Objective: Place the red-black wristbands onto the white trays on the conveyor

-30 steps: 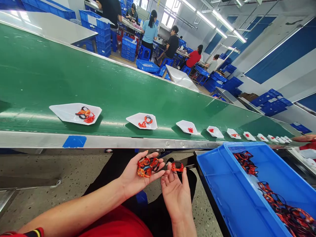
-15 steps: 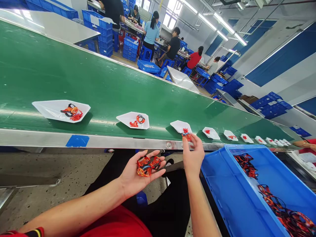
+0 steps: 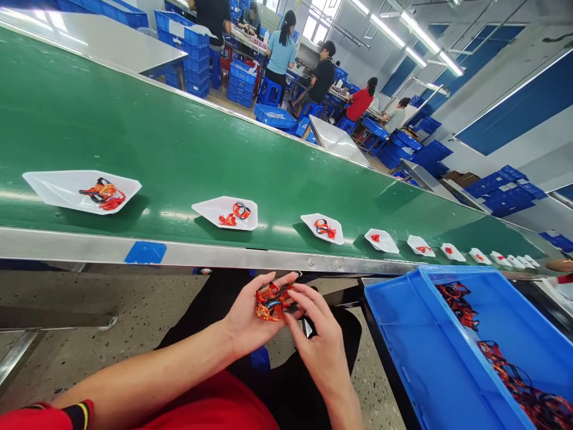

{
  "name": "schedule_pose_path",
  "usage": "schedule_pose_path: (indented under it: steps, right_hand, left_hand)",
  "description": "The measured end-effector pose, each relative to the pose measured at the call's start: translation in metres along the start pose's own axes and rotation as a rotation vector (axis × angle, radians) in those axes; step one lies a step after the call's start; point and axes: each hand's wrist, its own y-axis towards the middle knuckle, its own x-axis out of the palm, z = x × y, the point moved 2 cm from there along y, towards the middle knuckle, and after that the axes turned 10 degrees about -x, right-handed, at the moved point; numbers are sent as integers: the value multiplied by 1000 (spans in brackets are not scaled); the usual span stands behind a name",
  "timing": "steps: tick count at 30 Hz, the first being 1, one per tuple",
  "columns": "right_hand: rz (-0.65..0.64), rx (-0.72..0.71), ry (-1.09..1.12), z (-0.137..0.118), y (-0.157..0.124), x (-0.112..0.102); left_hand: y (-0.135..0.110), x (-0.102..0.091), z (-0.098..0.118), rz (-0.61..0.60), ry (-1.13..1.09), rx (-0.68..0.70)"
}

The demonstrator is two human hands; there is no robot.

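Observation:
My left hand (image 3: 248, 316) is palm up with the fingers cupped, and a small pile of orange-and-black looped pieces (image 3: 271, 303) rests in it. My right hand (image 3: 316, 325) reaches over from the right, thumb and fingertips closing on a piece at the pile's right edge. Just beyond my hands, a white boat-shaped tray (image 3: 308, 226) on the green conveyor belt (image 3: 179, 143) holds a looped piece and a red bit. Two trays to the left, the nearer tray (image 3: 203, 209) and the far-left tray (image 3: 49, 188), hold similar pieces.
A blue bin (image 3: 398, 334) at the right holds many more looped pieces (image 3: 514, 376), split by a divider. Smaller trays, one of them a white tray (image 3: 389, 240) with red bits, continue along the belt. A metal rail (image 3: 286, 258) edges it. People sit and stand at benches behind.
My right hand has left a looped piece in the tray ahead and come back to the pile in my left palm. The nearer trays sit farther left in view.

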Motion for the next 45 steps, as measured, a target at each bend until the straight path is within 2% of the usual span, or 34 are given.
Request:
schedule_pose_path:
  steps: [3,7,9,13,17,26,29,31,34,36,38,40,42,45]
  right_hand:
    - [69,95,66,12,-6,-3]
    - [280,373,521,27,-14,-9]
    - [368,469,763,30,-18,-9]
    - [490,634,1047,35,-21,-6]
    - [563,746,1168,38,-21,-4]
    - [577,792,1196,38,-19,1]
    - [567,773,1122,40,-17,0]
    - [582,681,955,41,-10,-6]
    - [590,402,442,42,17,-27]
    - [563,191,34,43,45,-44]
    - [557,60,-232,46,76,-62]
    - [579,32,-332,53,101,-77]
    - [588,48,-369,57,114,-86]
    - [529,65,-374,48,102,-78]
  left_hand:
    - [-2,1,-4,0,7,-34]
    - [-7,5,-7,-12,-13,-53]
    - [-9,6,-8,-17,-15,-67]
    - [-9,7,-9,-9,-6,-75]
    - [-8,5,-9,8,9,-77]
    - [-2,0,-6,45,-10,-65]
    - [2,-5,-5,113,-2,-66]
    - [4,-9,-5,181,11,-83]
    - [5,-12,-7,271,25,-104]
    - [5,-11,-8,296,30,-108]
    - [4,-10,-7,296,33,-107]
    - [3,-9,-6,285,32,-98]
    - [1,-9,-4,265,23,-80]
    - [1,-11,1,215,9,-50]
